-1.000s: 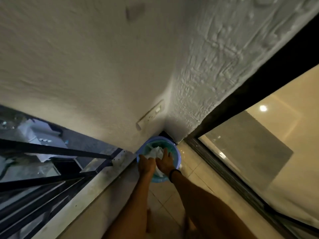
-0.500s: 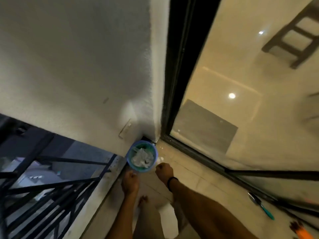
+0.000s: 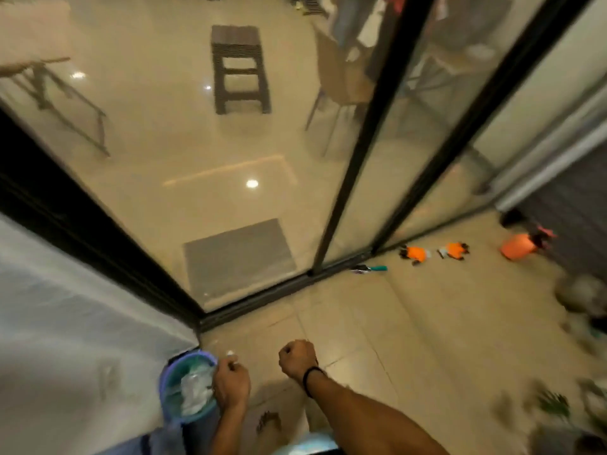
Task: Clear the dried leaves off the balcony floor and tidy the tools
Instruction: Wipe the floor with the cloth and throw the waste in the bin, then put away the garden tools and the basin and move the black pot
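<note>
Sliding glass doors (image 3: 230, 159) fill the frame above the tiled balcony floor (image 3: 410, 323) where you stand, with a white wall (image 3: 65, 323) at your left. In the corner between the wall and the door track sits the blue bin (image 3: 165, 382), crumpled white litter inside. Your left hand (image 3: 230, 385) is at its rim, fingers curled; whether they pinch anything cannot be told. Your right hand (image 3: 297, 357) is a closed fist holding nothing, apart from the bin. Far right lies a blurred orange container (image 3: 515, 246), nearer you two orange items (image 3: 415, 253), and by the door track a teal-handled trowel (image 3: 369, 268).
</note>
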A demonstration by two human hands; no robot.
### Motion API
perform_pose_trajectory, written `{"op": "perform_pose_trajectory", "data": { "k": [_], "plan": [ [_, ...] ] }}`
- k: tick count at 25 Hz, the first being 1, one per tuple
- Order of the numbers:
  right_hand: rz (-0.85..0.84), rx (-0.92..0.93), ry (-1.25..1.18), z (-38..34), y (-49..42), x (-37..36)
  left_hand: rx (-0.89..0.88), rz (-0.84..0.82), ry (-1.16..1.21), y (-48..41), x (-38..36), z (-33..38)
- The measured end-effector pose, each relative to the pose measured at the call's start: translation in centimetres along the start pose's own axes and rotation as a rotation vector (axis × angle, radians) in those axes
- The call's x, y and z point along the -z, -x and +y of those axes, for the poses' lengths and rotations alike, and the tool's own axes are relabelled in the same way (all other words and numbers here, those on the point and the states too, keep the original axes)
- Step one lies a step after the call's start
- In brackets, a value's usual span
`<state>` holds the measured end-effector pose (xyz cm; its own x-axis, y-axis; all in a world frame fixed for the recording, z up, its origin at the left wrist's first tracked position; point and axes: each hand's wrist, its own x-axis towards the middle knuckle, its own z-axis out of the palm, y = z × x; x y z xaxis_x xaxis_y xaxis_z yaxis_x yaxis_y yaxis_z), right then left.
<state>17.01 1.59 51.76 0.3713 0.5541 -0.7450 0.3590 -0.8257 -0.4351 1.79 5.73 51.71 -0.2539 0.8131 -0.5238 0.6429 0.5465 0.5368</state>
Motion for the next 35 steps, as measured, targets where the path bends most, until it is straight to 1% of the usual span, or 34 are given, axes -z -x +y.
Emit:
{"op": "perform_pose_trajectory", "data": {
  "k": [3, 5, 7, 9, 10, 12, 14, 19, 21, 24, 28, 30, 31, 35],
  "plan": [
    [0.020, -0.115, -0.104, 3.5, 4.9, 2.2, -0.166, -0.089, -0.082, 2.4, -1.7, 1.7],
    [0.112, -0.195, -0.261, 6.0, 5.8, 3.7, -0.264, -0.165, -0.158, 4.2, -3.7, 2.9],
    [0.176, -0.251, -0.462, 9.7, 4.2, 5.2, -0.364, -0.252, -0.247, 6.5, -6.1, 4.4],
    [0.229, -0.273, -0.596, 14.7, 0.2, 5.8, -0.432, -0.317, -0.333, 8.7, -8.3, 6.4],
    [0.253, -0.298, -0.648, 16.2, 0.1, 7.2, -0.466, -0.349, -0.362, 9.7, -9.6, 7.4],
    [0.292, -0.324, -0.740, 19.0, 1.4, 10.9, -0.526, -0.395, -0.403, 12.2, -13.0, 9.4],
    [0.318, -0.323, -0.774, 22.3, 2.3, 14.2, -0.577, -0.424, -0.449, 15.3, -16.6, 11.3],
    [0.443, -0.466, -0.949, 32.2, 4.5, 21.1, -0.730, -0.523, -0.533, 25.0, -26.3, 14.2],
    [0.461, -0.525, -1.034, 35.5, 4.9, 22.9, -0.741, -0.579, -0.532, 28.0, -29.2, 15.4],
    [0.490, -0.616, -1.149, 39.2, 4.6, 25.3, -0.733, -0.606, -0.522, 31.3, -33.5, 18.4],
    [0.447, -0.703, -1.209, 43.2, 1.5, 29.5, -0.707, -0.626, -0.477, 34.1, -39.2, 23.9],
    [0.464, -0.700, -1.222, 45.5, -0.7, 33.1, -0.708, -0.636, -0.457, 34.7, -43.5, 27.8],
    [0.467, -0.718, -1.261, 46.5, -1.9, 34.9, -0.710, -0.648, -0.477, 34.7, -45.7, 29.7],
    [0.572, -0.769, -1.365, 50.0, -6.1, 44.3, -0.771, -0.669, -0.611, 37.0, -54.7, 38.1]
  ]
}}
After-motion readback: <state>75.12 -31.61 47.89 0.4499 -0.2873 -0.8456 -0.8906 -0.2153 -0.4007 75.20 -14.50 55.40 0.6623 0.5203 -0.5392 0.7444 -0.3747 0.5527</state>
